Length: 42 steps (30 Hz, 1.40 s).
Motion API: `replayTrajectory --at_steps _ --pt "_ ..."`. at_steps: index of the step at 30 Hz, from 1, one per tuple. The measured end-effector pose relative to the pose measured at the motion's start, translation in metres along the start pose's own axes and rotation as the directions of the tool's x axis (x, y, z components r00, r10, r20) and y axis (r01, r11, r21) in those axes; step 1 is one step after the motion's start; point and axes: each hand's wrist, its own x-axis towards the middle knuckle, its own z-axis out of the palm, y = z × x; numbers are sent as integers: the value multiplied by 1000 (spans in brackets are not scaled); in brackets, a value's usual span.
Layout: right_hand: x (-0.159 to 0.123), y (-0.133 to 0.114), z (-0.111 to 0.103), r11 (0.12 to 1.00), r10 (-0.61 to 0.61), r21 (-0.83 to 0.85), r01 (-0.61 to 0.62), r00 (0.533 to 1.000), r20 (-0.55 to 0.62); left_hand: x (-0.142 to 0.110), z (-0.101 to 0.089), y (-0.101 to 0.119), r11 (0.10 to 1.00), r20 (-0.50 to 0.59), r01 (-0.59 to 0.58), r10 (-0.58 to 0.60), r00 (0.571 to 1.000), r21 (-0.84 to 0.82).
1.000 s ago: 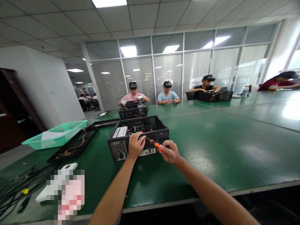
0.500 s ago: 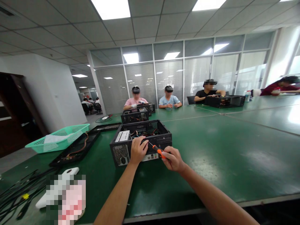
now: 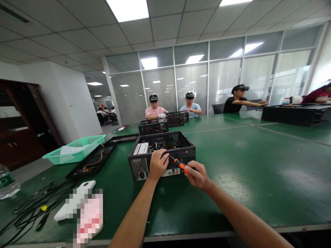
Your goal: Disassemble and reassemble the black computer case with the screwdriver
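Note:
A black desktop computer case point(image 3: 190, 153) lies on its side on the green table, its top side uncovered and its back panel toward me. Inside, a power supply with a white label point(image 3: 141, 148) sits at the left corner, with thin wires beside it. My left hand point(image 3: 158, 164) grips the near upper rim with bent fingers; its fingertips are partly hidden. In my right hand point(image 3: 198, 175) is an orange and black screwdriver point(image 3: 182, 166), slanting up and left. The tip reaches the back panel right beside my left fingertips. Whether it sits in a screw is too small to tell.
Left of the case lie a removed black cover point(image 3: 94, 160) and a mint green basket point(image 3: 74, 150). Black cables point(image 3: 33, 210), a white phone-like object point(image 3: 77, 199) and a water bottle point(image 3: 7, 182) are nearer. Across the table, several people sit with other computer cases point(image 3: 153, 127).
My view has swung slightly left; both hands and the screwdriver hold nearly the same place on the case. Across the table, the person in black has moved a large case to the right, arm outstretched.

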Motion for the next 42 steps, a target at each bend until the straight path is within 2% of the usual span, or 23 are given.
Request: replayTrajectory --at_steps 10,21,27,34,42 --pt "3 0 -1 998 -63 -12 65 994 94 0 1 0 1000 -5 13 -13 1000 -8" --pt "4 -1 -1 1000 -24 6 24 996 89 0 0 1 1000 9 9 -9 1000 -4" --pt "1 2 1 999 29 -22 -28 999 22 0 -1 1 1000 15 11 -11 1000 4" --pt "3 0 0 999 -7 -44 11 996 90 -1 0 0 1000 18 13 -13 1000 9" --pt "3 0 0 998 -11 -58 15 997 75 0 0 0 1000 21 11 -11 1000 7"
